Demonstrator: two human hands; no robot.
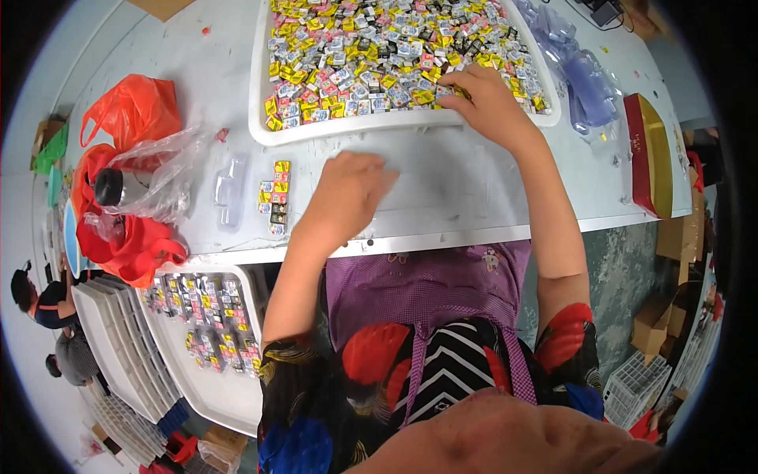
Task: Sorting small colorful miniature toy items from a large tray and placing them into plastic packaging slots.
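A large white tray (260,95) at the far side of the table is heaped with tiny printed boxes (355,63) in yellow, white, pink and black. Over its near right part reaches my right hand (482,99), thumb and forefinger apart, with nothing visible between them. My left hand (347,189) is above the tabletop in front of the tray; its bent fingers are smeared by motion, so any hold is unclear. Left of it, several tiny boxes (280,186) lie lined up in short columns. Beside these is a clear plastic blister shell (230,193).
Red plastic bags (134,110) and a dark-lidded bottle (118,187) stand at the left. Clear plastic shells (588,87) and a red-and-gold box (646,154) lie right. Below left, a white tray (225,403) holds filled packs. Two people are far left.
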